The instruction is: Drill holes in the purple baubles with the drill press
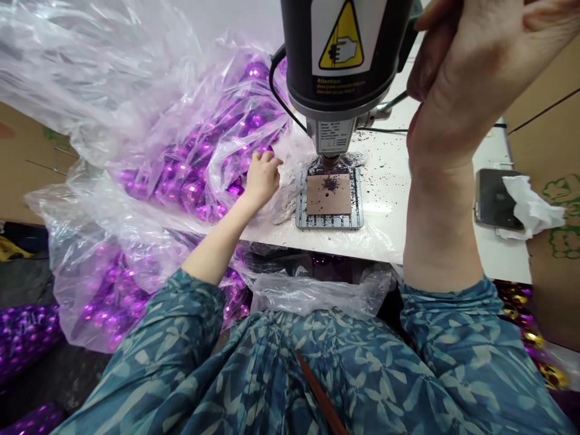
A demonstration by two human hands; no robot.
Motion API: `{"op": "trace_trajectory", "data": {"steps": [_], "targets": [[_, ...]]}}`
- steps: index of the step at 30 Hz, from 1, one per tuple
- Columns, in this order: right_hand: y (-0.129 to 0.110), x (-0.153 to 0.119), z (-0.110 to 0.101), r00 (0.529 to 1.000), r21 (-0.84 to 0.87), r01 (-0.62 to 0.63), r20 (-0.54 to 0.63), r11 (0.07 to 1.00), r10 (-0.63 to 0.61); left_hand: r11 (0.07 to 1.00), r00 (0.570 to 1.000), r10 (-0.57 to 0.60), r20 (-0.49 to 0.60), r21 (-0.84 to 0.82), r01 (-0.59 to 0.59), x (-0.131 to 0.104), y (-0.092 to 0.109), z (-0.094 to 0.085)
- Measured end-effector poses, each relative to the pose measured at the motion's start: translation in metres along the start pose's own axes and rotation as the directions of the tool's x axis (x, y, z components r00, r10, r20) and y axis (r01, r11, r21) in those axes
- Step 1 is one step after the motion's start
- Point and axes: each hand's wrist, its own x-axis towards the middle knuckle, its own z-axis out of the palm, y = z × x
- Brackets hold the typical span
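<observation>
My left hand point(263, 178) is at the opening of a clear plastic bag of shiny purple faceted balls point(193, 192), its fingers curled; whether a ball is between them is hidden. High on the right, my right hand point(437, 72) is closed beside the drill press point(339, 90), where a metal lever point(393, 104) runs into its fingers. Below the drill's chuck point(330, 162), a brown board point(338, 202) with a small dark hole lies on the slotted metal base point(330, 222). Dark shavings are heaped on the board.
Dark shavings are scattered over the white table point(385, 223). At the right lie a dark phone point(497, 196) and crumpled white tissue point(537, 208). Cardboard boxes point(555, 139) stand beyond. A black cable point(277, 90) hangs by the drill. More bagged purple balls point(113, 302) hang below the table's left edge.
</observation>
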Motion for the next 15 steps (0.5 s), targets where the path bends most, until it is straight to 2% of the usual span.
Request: {"op": "trace_trajectory", "data": {"steps": [3, 5, 7, 10, 13, 15], "targets": [[-0.003, -0.002, 0.001, 0.985, 0.047, 0.109, -0.136, 0.993, -0.102, 0.995, 0.995, -0.095, -0.011, -0.007, 0.095, 0.052, -0.04, 0.002], [-0.002, -0.005, 0.002, 0.981, 0.113, 0.148, -0.14, 0.983, -0.132, 0.99, 0.99, -0.141, 0.021, -0.028, 0.142, 0.069, -0.052, 0.002], [-0.002, -0.008, 0.002, 0.975, 0.171, 0.173, -0.166, 0.97, -0.145, 0.986, 0.986, -0.158, 0.058, -0.047, 0.161, 0.071, -0.052, -0.001], [-0.003, -0.009, 0.002, 0.98, 0.199, 0.151, -0.161, 0.968, -0.12, 0.963, 0.98, -0.176, 0.092, -0.19, 0.19, 0.055, -0.031, -0.007], [-0.006, -0.008, 0.003, 0.984, 0.192, 0.125, -0.148, 0.973, -0.097, 0.86, 0.959, -0.216, 0.182, -0.43, 0.275, 0.025, 0.006, -0.012], [-0.006, -0.006, 0.003, 0.984, 0.185, 0.124, -0.149, 0.975, -0.097, 0.797, 0.947, -0.215, 0.239, -0.517, 0.312, 0.005, 0.031, -0.012]]}}
